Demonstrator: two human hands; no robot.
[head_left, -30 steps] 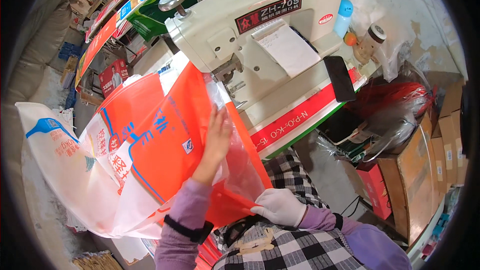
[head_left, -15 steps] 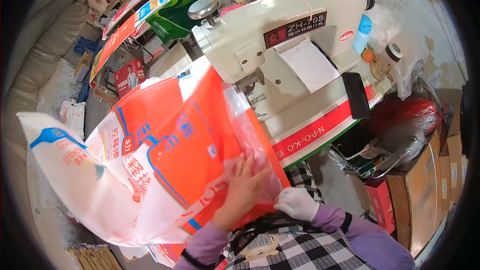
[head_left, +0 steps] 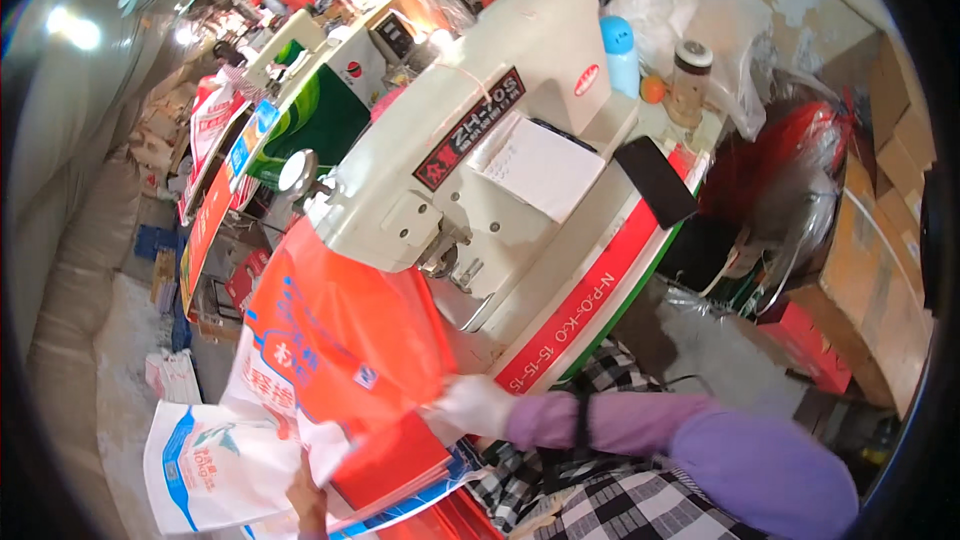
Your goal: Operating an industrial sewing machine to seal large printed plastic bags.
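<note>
An orange and white printed woven sack (head_left: 345, 310) spreads across the left of the sewing machine (head_left: 470, 120), its upper edge beside the needle area. My right hand (head_left: 475, 407), in a white glove, is closed on the sack's right edge, just below the machine bed; motion blurs its fingers somewhat. My bare left hand (head_left: 308, 500) grips the lower white part of the sack near the bottom of the view. Some of its fingers are hidden by the sack. The white end of the sack flops to the left.
More orange sacks (head_left: 455, 520) lie under my hands. On the machine bed rest a notepad (head_left: 540, 168) and a black phone (head_left: 655, 180). A blue bottle (head_left: 620, 55), an orange fruit (head_left: 653, 90) and a jar (head_left: 690, 85) stand behind. Cardboard boxes (head_left: 870, 280) line the right.
The clear plastic at the sack's edge no longer shows. My left hand has gone from lying spread on it to the lower left; my right hand moved left. The view has turned.
</note>
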